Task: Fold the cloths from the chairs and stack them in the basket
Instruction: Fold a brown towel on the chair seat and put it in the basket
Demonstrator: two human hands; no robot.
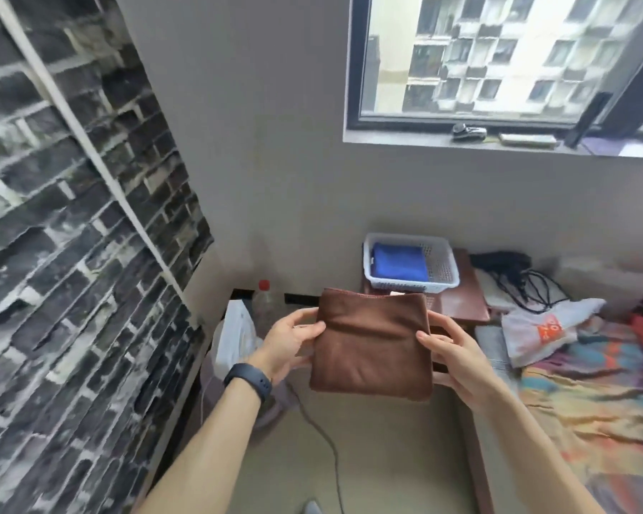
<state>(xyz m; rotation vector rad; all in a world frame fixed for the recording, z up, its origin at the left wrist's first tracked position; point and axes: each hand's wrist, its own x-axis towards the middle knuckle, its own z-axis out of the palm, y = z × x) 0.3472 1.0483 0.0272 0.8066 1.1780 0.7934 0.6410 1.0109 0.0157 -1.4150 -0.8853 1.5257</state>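
Grip of left hand (pixel 290 343) and right hand (pixel 457 359) pinches the folded brown cloth (pixel 372 350), most fingers hidden beneath it.

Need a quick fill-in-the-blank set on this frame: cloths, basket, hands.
1. The left hand and right hand hold a folded cloth coloured ____.
2. The basket contains one stacked cloth coloured ____.
3. The dark band sits on the ____ wrist.
4. The bottle has a cap coloured ____.
Missing words: brown; blue; left; red.
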